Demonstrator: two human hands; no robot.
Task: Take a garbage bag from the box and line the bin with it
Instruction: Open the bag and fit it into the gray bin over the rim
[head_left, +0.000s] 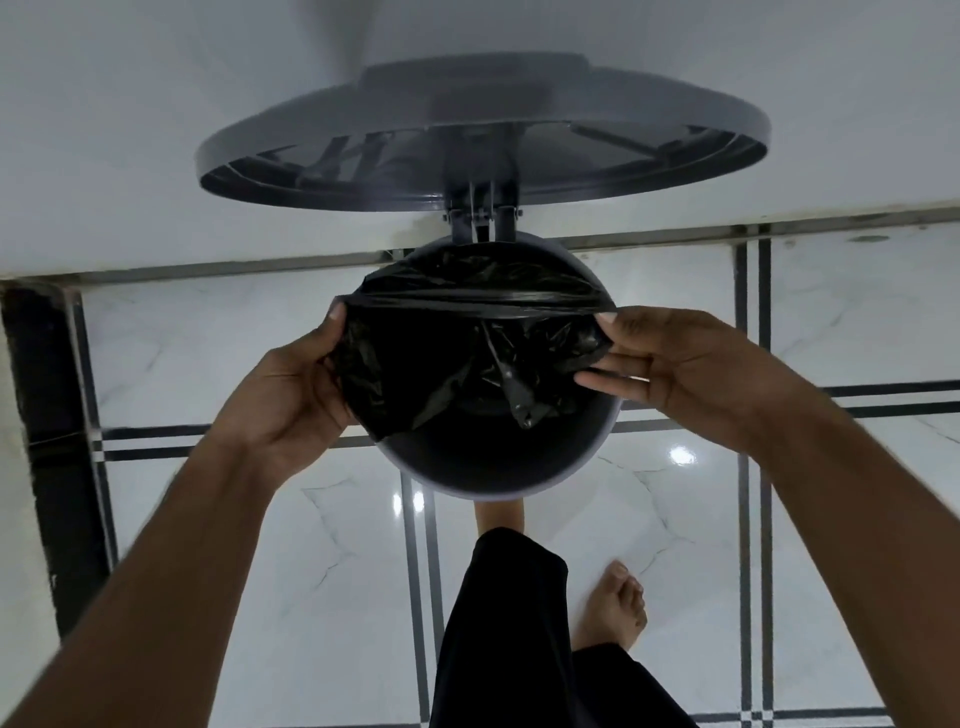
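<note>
Over the mouth of the bin (498, 467): one black garbage bag (457, 364), plastic, crumpled, opened in part. Its upper edge is drawn taut in a straight band from side to side across the opening; the far portion lies over the back rim, the rest hangs loose inside, with one twisted corner dangling toward the right.

Bin: round, grey, standing on the floor against the wall; near rim bare of plastic. Lid (483, 130) raised on its hinge at the back, tilted up, ribbed underside visible.

Left hand (291, 395): at the left end of the taut edge, thumb and fingers curled round the plastic, grasping it at the rim.

Right hand (691, 364): at the right end, thumb and forefinger pinching the bag's edge; remaining fingers extended, lying against the plastic.

Floor (675, 519): glossy white marble-pattern tile with dark double lines. One bare foot (613, 608) and black trouser legs (498, 623) below the bin.
</note>
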